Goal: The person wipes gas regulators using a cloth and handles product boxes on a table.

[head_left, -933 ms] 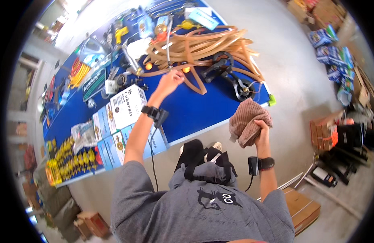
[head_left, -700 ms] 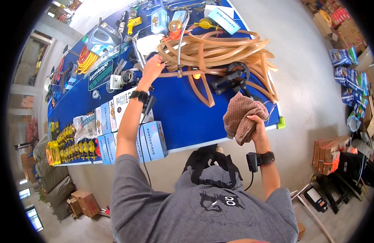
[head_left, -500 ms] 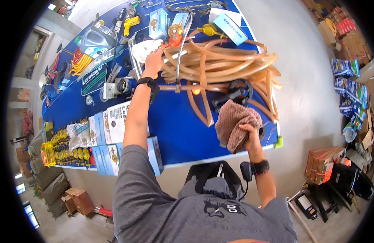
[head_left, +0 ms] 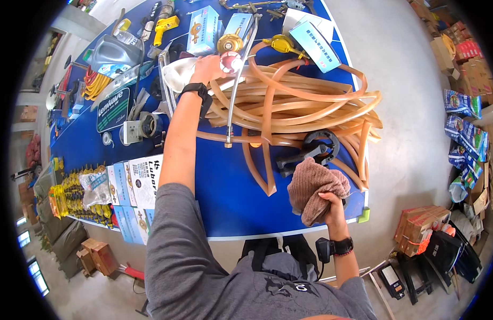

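Note:
My left hand (head_left: pixel 208 68) reaches to the far side of the table, its fingers closed at a round red gas regulator (head_left: pixel 230 63) whose face looks pale pink. A white curved object (head_left: pixel 178 74) lies just left of that hand, partly covered by it. A thin silver metal hose (head_left: pixel 240 80) passes right beside the regulator and down over a big coil of tan hose (head_left: pixel 305 101). Bunched in my right hand (head_left: pixel 334 209) is a brown towel (head_left: pixel 315 189), held above the table's near right edge. A black clamp-like tool (head_left: pixel 310 154) lies just beyond the towel.
Behind the coil are a brass regulator (head_left: pixel 230 44), a yellow regulator (head_left: pixel 282 44) and a light-blue box (head_left: pixel 315 47). To the left lie a grey jug (head_left: pixel 115 53), boxes (head_left: pixel 145 176) and yellow valves (head_left: pixel 81 192). Cartons (head_left: pixel 422 226) stand on the floor at right.
My left hand has moved from the white object to the red regulator, which now shows its face. The towel stays in my right hand. The view has shifted slightly.

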`<state>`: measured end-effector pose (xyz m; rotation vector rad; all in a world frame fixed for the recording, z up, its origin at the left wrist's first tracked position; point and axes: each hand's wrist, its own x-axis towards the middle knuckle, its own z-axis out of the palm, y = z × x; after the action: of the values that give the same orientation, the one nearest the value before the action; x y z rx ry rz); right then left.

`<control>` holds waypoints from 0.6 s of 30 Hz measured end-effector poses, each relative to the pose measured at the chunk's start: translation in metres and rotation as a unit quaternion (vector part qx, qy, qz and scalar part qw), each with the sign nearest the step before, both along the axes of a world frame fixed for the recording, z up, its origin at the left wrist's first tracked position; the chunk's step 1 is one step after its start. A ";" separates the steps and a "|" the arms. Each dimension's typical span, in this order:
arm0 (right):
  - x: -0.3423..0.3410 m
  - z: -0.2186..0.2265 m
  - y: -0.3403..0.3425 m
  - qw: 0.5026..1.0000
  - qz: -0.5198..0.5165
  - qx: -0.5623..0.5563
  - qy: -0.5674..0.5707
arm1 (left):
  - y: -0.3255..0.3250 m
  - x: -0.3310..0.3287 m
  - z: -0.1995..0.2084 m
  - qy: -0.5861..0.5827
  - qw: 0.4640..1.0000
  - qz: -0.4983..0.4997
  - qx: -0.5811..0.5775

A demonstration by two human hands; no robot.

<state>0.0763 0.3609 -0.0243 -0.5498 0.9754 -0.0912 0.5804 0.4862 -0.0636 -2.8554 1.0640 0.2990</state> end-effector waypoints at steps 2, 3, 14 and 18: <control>0.003 0.002 -0.001 1.000 0.006 -0.018 -0.021 | -0.008 -0.015 0.022 0.007 1.000 0.010 -0.012; 0.004 0.004 -0.001 1.000 0.006 -0.017 -0.025 | -0.008 -0.021 0.028 0.009 0.999 0.028 -0.012; 0.010 0.052 -0.010 0.967 -0.040 0.042 -0.247 | 0.061 -0.247 0.126 0.455 0.727 0.198 -0.474; 0.005 0.073 -0.005 0.893 0.179 -0.202 -0.360 | 0.056 -0.364 0.163 0.477 0.759 0.218 -0.387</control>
<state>0.0810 0.3557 0.0491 -0.9833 0.1102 -0.1551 0.2162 0.5424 0.0998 -3.7106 0.5803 1.9416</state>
